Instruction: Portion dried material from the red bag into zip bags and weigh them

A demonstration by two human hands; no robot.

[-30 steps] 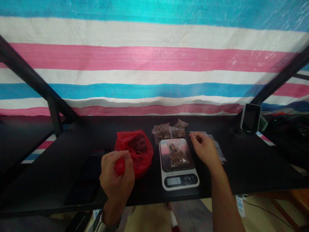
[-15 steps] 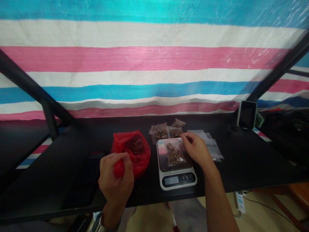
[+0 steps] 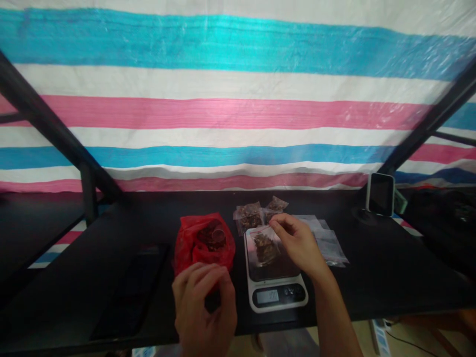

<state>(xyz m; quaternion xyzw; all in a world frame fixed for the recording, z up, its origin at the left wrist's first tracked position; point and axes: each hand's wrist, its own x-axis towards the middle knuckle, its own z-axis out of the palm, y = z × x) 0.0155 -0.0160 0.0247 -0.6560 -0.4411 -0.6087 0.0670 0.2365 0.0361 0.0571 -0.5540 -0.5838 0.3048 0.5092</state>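
My right hand pinches the top edge of a small clear zip bag that holds brown dried pieces. The bag is over the dark platform of a white kitchen scale; whether its lower end rests there I cannot tell. In front of a red plastic bag, my left hand is closed, thumb and fingertips together. Anything between those fingertips is too small or hidden to make out. Inside the open red bag are dark brown pieces and a small round clear item.
Several filled zip bags lie behind the scale. Flat clear bags lie to its right. A dark flat object is at the left of the black table. A white-framed device stands at the back right.
My right hand has taken hold of the zip bag's top edge on the scale; the bag is shifted and tilted. My left hand has moved right and nearer to me. The camera view has tilted up.
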